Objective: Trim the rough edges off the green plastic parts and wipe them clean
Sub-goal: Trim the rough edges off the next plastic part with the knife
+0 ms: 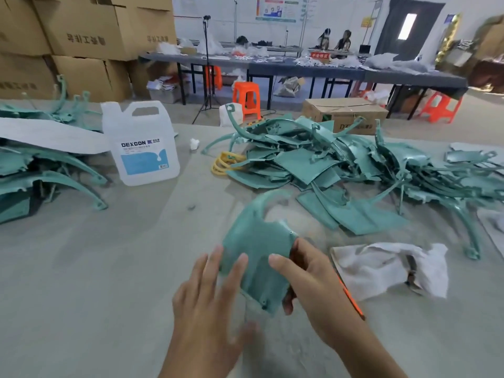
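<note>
1. Grip state. My right hand clamps one green part: the thumb lies across its upper face and the fingers curl under its right edge. My left hand is spread, fingers straight, with the fingertips resting against the part's left edge. It grips nothing.

2. Position of the part. The part is held above the table, directly in front of me, between both hands. Its long axis runs away from me, with the broad panel near my palms and the narrow curved arm pointing to the far side. The free left edge faces the left hand, so that hand is nearer for any turning or steadying. In my judgement, the next move depends on presenting that edge.

3. Tool. An orange tool shows at the outer side of my right hand. I cannot tell whether I hold it.

4. Count.
- Parts in hand: one.
- Heaps of green parts: two, a right heap and a left heap. The pieces within them are too tangled to count.
- Cloth: one, just right of my right hand.
- Jug: one, upright, far left.
</note>
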`<move>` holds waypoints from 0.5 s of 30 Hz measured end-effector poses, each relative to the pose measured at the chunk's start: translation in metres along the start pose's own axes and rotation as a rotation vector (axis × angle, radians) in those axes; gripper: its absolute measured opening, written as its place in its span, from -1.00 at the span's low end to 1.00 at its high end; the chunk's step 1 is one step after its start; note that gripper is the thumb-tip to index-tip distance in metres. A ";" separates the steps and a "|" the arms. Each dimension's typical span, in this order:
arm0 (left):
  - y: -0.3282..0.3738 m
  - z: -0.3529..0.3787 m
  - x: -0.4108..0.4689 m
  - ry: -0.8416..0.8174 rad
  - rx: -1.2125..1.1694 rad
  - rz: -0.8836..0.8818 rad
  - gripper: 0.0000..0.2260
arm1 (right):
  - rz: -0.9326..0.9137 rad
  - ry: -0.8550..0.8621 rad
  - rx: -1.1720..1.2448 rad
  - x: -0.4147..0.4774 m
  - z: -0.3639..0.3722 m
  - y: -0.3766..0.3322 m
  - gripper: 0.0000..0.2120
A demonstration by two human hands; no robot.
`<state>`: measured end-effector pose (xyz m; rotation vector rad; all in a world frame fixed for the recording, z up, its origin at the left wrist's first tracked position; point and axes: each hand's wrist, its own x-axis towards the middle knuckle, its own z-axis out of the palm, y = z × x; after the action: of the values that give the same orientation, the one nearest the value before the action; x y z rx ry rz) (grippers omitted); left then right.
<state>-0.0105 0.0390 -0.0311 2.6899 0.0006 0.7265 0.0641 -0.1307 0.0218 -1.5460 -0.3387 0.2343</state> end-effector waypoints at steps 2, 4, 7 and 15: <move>0.005 0.001 -0.001 0.005 -0.040 0.052 -0.04 | 0.063 -0.046 0.047 -0.023 0.010 -0.003 -0.79; -0.002 0.002 -0.007 0.067 -0.156 0.067 -0.23 | 0.071 -0.024 -0.038 -0.037 0.003 -0.004 -0.68; -0.012 -0.005 -0.018 0.097 -0.364 -0.058 -0.53 | 0.016 0.206 -0.511 -0.044 -0.040 0.010 -0.71; -0.023 -0.026 -0.031 0.151 -0.855 -0.615 -0.86 | 0.227 0.258 -1.205 -0.034 -0.093 0.059 -0.66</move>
<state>-0.0483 0.0664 -0.0326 1.6781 0.4302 0.5485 0.0699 -0.2290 -0.0387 -2.7775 -0.0692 -0.0298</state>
